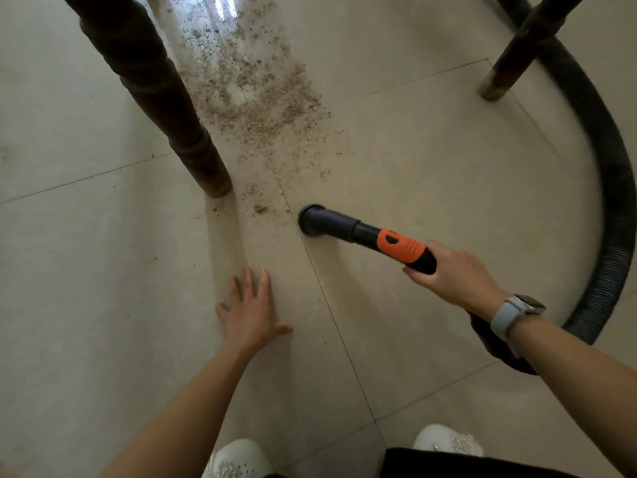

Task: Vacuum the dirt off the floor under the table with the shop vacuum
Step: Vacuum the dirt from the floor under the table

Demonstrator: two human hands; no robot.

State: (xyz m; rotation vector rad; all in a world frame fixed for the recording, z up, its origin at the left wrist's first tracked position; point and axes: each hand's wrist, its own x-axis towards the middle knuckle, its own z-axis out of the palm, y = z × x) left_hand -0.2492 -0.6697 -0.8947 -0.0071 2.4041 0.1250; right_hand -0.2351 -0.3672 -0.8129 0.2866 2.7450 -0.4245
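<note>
Brown dirt [256,98] lies scattered over the pale tiled floor [431,174] between two dark table legs, trailing down to small crumbs near the nozzle. The black round vacuum nozzle [312,219] sits on the floor just right of those last crumbs. My right hand [451,276] grips the wand's black and orange handle [401,249] from behind. The black ribbed hose [617,215] curves from the handle round the right side and up to the top. My left hand [253,310] rests flat on the floor with fingers spread, left of the nozzle and nearer to me.
A thick dark table leg [165,108] stands just left of the dirt, its foot close to the nozzle. A second leg [517,46] stands at the upper right with the hose behind it. My white shoes [238,458] show at the bottom edge.
</note>
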